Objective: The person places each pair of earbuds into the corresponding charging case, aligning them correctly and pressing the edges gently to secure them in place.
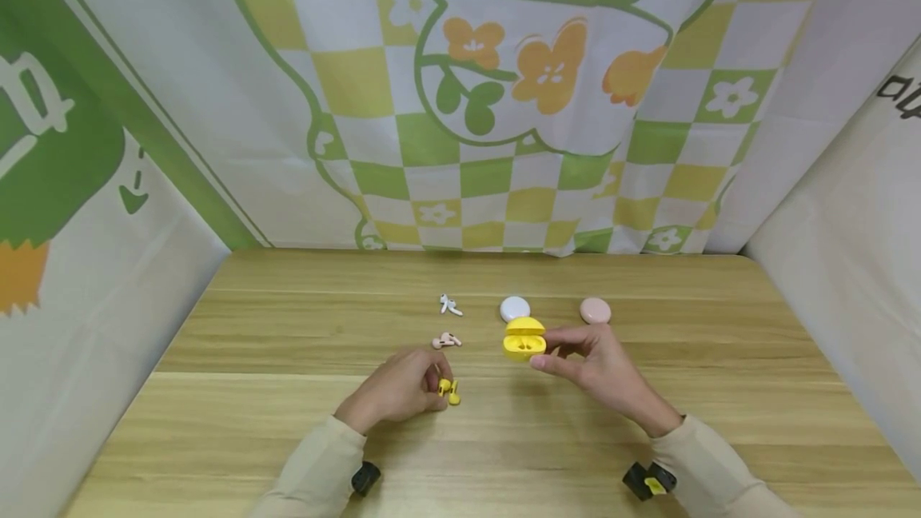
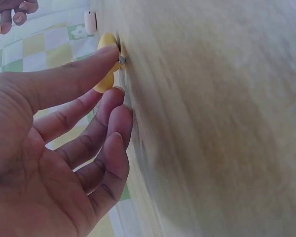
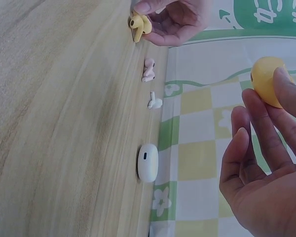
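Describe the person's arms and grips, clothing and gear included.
The left sleeve and right sleeve are plain beige, reaching the wrist. The left wrist device is black; the right wrist device, black with a yellow patch. The left grip and right grip wear no gloves.

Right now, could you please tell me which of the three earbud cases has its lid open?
The yellow case, held up in the right hand; the white case and the pink case sit closed on the table.
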Motion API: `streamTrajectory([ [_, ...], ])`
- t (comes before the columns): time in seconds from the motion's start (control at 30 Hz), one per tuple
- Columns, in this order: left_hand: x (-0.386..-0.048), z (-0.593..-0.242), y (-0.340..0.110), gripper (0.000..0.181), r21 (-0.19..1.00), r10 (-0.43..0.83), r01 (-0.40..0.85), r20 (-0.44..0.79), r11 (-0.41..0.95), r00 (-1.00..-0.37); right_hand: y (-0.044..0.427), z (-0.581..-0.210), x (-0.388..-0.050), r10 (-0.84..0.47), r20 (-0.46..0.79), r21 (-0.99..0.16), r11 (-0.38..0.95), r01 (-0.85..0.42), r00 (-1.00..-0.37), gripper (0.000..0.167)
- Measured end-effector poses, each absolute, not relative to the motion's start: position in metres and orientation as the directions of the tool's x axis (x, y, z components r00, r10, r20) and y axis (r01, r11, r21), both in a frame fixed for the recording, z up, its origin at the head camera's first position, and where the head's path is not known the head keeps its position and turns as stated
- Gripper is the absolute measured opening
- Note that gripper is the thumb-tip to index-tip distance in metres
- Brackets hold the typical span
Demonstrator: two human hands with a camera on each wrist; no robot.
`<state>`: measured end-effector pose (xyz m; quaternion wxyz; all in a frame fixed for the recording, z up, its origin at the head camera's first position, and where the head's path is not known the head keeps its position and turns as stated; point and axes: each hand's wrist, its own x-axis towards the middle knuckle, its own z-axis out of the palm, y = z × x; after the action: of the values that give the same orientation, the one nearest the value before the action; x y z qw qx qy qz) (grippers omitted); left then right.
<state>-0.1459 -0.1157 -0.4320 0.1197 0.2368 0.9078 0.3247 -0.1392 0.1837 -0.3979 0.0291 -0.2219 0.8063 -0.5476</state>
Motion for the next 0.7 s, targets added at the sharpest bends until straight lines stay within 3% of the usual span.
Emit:
streamTrajectory([
  [0.47,-0.1478,-0.4326,-0.1152,0.025,0.649,0.495,0.370,-0.011,0.664,-0.869,0.1833,-0.3987,-0.1395,-0.388,0.196,-0.896,0.303,-0.326,-0.900,0.023],
  [0.7,-0.1501,-0.4256,-0.1155,0.019,0.726,0.465,0.340,0.032,0.598,-0.885,0.1834,-0.3993,-0.1396,-0.389,0.203,-0.892,0.306,-0.334,-0.898,0.023],
])
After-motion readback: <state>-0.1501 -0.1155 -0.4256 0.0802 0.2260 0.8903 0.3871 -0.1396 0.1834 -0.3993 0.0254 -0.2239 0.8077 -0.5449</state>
